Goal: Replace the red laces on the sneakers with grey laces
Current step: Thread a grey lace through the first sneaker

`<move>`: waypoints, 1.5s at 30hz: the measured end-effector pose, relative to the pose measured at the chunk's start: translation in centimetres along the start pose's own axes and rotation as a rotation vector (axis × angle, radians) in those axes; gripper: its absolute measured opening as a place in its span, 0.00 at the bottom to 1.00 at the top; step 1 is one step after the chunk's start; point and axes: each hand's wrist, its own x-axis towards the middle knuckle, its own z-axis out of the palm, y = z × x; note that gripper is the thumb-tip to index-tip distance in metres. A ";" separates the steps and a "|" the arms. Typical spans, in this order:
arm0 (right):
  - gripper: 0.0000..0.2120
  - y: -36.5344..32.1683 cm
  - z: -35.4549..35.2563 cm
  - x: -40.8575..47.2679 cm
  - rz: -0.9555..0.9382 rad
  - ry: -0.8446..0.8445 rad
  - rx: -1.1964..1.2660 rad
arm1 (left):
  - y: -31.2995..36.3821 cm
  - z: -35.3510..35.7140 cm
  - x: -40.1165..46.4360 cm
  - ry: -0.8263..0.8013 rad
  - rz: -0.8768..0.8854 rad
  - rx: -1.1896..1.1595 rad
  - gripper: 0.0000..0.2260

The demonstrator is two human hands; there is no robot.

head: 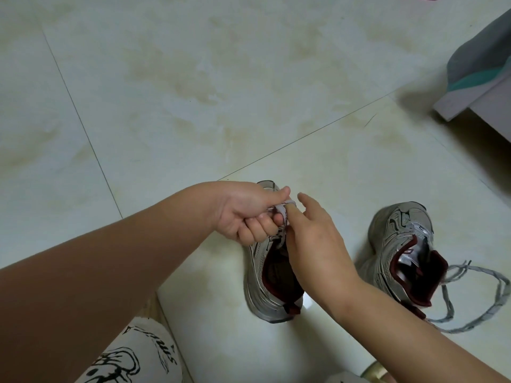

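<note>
Two grey-white sneakers with dark red lining stand on the tiled floor. Over the left sneaker (262, 288) my left hand (246, 214) pinches a grey lace (280, 209) between thumb and curled fingers. My right hand (315, 239) is beside it, and its index finger touches the same lace where it loops over the fingertip; the other fingers are loosely extended. The right sneaker (398, 250) stands apart to the right, with a grey lace (497, 294) threaded in it, the loose ends lying on the floor. No red lace is visible.
A grey and teal cloth (481, 59) hangs over a low furniture corner (470, 103) at the upper right. My knee in white printed fabric (132, 357) is at the bottom left. A gold-coloured object (373, 371) shows at the bottom edge.
</note>
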 end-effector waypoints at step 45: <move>0.15 6.4 -4.1 2.8 0.549 -0.161 0.964 | -2.8 -2.4 0.1 0.610 0.626 0.311 0.14</move>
